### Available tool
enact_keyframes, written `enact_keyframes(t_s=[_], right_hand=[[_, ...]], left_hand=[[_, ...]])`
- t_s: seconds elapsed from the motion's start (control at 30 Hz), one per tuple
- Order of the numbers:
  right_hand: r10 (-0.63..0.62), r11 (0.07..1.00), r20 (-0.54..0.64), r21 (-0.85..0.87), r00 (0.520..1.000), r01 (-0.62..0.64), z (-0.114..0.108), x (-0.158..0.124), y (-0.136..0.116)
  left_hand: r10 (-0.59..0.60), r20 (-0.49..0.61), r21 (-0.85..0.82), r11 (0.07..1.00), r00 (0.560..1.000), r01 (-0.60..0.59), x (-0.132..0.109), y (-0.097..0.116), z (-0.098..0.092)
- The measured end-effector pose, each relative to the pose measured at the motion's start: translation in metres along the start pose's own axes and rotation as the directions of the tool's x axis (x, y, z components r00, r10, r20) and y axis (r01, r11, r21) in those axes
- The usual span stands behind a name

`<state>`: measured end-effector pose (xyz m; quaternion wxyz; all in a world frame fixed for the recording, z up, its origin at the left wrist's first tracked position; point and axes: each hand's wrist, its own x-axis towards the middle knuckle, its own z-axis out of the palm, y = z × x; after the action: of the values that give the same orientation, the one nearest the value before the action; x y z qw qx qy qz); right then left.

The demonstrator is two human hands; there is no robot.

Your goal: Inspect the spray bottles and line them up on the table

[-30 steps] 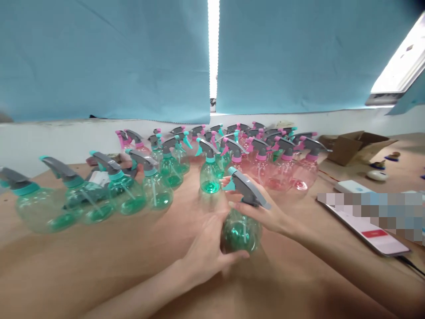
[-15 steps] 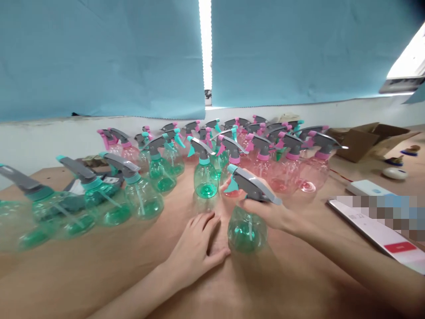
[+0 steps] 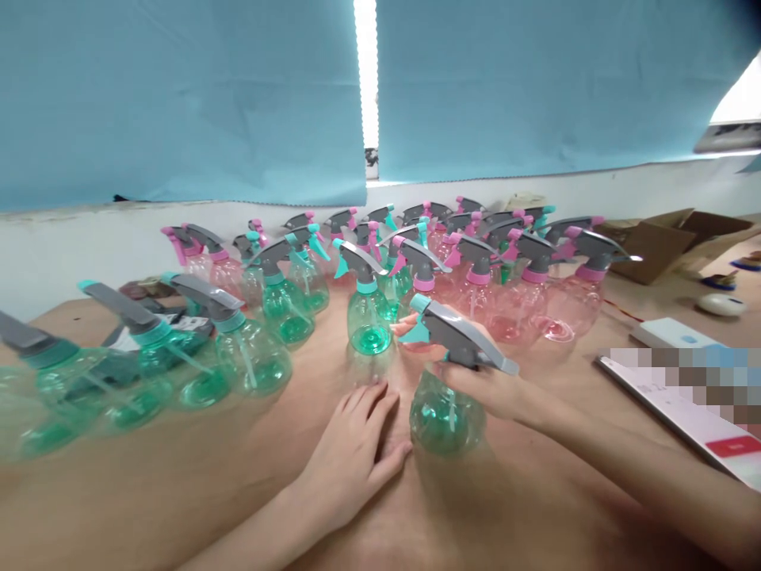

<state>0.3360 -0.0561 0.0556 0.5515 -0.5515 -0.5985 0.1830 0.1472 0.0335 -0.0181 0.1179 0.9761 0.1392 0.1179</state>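
A green spray bottle with a grey and turquoise trigger head is upright in front of me. My right hand is around its neck, thumb on the near side, fingertips reaching past the trigger on the far side. The sprayer head hides part of these fingers. Just left of this bottle, my left hand lies flat on the wooden table, fingers spread and holding nothing. Beyond the left hand stands another green spray bottle.
Several green bottles stand at left, and several pink bottles are grouped behind and right. A phone, a white box, a white mouse-shaped object and an open cardboard box lie at right. Blue curtains hang behind.
The fingers of my right hand stretch out farther past the trigger. The view has shifted slightly; the bottle and my left hand stay nearly in place.
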Motion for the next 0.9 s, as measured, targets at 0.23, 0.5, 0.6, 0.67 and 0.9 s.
enact_keyframes(t_s=[0.23, 0.5, 0.6, 0.67, 0.9], right_hand=[[0.038, 0.996, 0.045, 0.082, 0.998, -0.042, 0.002, -0.002, 0.009], [-0.001, 1.000, 0.028, 0.021, 1.000, 0.000, 0.002, -0.004, 0.013], [0.013, 1.000, 0.008, 0.003, 1.000, -0.013, 0.002, -0.004, 0.013], [0.019, 1.000, 0.004, -0.007, 1.000, -0.019, 0.002, -0.004, 0.014], [0.011, 0.997, 0.015, -0.070, 1.000, -0.010, 0.002, -0.003, 0.015]], left_hand=[[0.016, -0.018, 0.012, 1.000, 1.000, -0.016, 0.001, 0.000, 0.000], [0.023, 0.000, 0.044, 0.999, 1.000, -0.023, 0.001, 0.001, 0.000], [0.026, -0.020, 0.032, 0.999, 0.999, -0.025, 0.001, 0.001, 0.001], [0.023, -0.021, 0.026, 0.999, 1.000, -0.023, 0.001, 0.001, 0.001], [0.026, -0.033, -0.001, 1.000, 0.999, -0.026, 0.001, 0.001, 0.001]])
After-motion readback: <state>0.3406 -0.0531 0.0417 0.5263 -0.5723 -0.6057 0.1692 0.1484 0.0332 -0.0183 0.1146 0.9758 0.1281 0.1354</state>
